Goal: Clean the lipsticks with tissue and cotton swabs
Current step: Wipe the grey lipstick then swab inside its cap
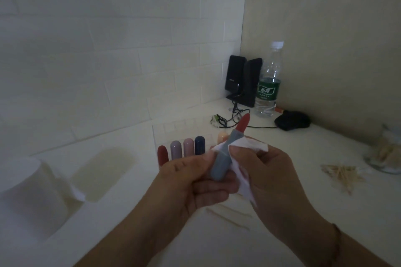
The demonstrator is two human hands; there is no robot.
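Observation:
My left hand point(193, 182) grips the lower body of an open grey-blue lipstick point(223, 158) whose red tip point(243, 122) points up and away. My right hand point(275, 175) pinches a white tissue point(243, 180) wrapped against the tube's upper part. Behind my hands, several capped lipsticks stand in a row in a clear holder point(165, 130): red point(162, 154), lilac point(176, 149), pink point(188, 146), navy point(199, 144) and a peach one point(222, 137) partly hidden. Cotton swabs point(341, 174) lie scattered at the right, and two more swabs point(227, 217) lie under my hands.
A roll of tissue point(28, 193) stands at the left on the white counter point(303, 136). In the back corner are two black speakers point(243, 80), a water bottle point(268, 84), a black mouse point(291, 120) and cables. A clear jar of swabs point(388, 151) sits at the far right.

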